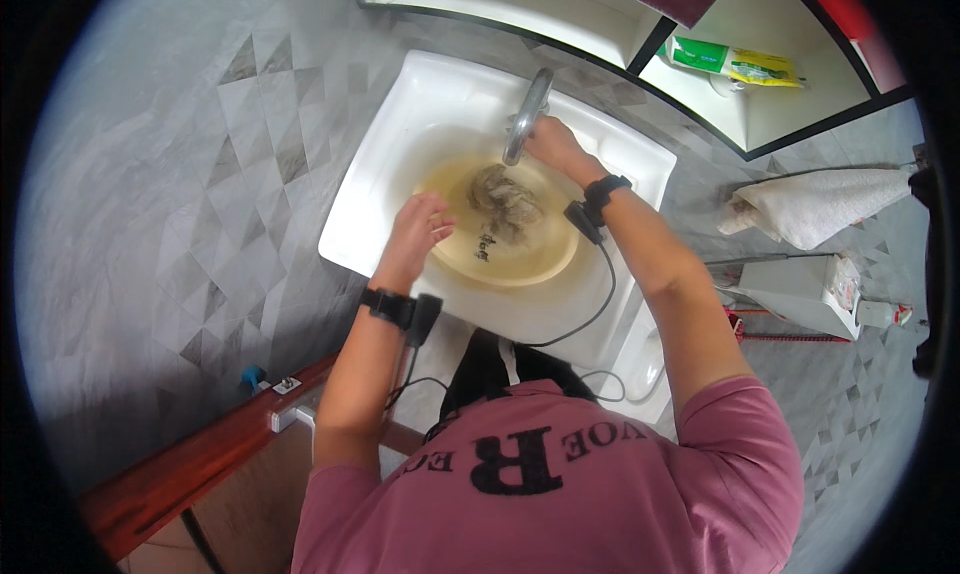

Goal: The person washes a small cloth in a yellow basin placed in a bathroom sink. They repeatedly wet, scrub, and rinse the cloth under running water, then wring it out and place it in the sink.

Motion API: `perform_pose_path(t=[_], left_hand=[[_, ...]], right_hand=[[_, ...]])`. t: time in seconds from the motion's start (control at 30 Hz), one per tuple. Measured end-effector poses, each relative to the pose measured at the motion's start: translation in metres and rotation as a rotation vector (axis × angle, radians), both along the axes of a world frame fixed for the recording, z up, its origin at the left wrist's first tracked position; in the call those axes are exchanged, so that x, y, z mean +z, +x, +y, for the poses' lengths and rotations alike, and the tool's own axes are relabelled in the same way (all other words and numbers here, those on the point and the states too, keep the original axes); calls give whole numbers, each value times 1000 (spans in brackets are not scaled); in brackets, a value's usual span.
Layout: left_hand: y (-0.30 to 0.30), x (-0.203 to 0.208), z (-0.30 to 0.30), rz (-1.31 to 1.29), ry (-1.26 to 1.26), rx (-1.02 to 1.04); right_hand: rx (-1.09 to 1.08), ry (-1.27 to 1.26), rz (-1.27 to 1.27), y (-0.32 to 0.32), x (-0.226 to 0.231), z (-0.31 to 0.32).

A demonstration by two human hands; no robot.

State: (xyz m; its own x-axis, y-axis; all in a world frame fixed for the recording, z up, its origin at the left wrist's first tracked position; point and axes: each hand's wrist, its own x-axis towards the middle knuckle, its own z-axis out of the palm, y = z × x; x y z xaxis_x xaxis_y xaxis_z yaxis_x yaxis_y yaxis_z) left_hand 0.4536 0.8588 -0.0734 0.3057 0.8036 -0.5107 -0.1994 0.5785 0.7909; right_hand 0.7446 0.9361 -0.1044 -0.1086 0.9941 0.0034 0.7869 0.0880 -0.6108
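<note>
A white sink (375, 189) holds a round cream basin (560, 265) of cloudy yellowish water. In the water lies a bunched, wet grey-brown cloth (505, 202). Over the basin's left rim hovers my left hand (415, 236), its fingers loosely bent and apart, with nothing in them. My right hand (556, 145) is closed at the side of the metal faucet (526, 119), close to its spout; the part under the fingers is hidden. The faucet's outlet points down over the basin's far edge.
Above the sink runs a white shelf (790, 109) with a green and yellow packet (735, 62). A white towel (825, 204) hangs at the right, over a white box-shaped holder (800, 292). At lower left is a reddish-brown wooden frame (215, 444). Cables hang from both wristbands.
</note>
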Motion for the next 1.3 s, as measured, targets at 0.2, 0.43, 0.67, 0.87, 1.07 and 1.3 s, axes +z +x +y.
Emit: perform_pose_path(t=[0.2,0.43,0.67,0.87,1.07,1.3], left_hand=[[36,-20,28,28,-159,-6],[60,-44,43,-17,-295,-52],[72,-75,44,-311,-511,-114],[82,-78,34,-236,-576,29],[87,-60,43,-357,-579,4],[65,-55,40,-196,-378,10]], right_hand=[[124,-7,-210,-5,5,12],[105,184,-31,20,-8,-32],[34,148,22,3,-25,-46],[135,169,-226,-10,-16,-23],[-177,277,93,-14,-31,-57],[-43,-155,-86,-28,-115,-75]])
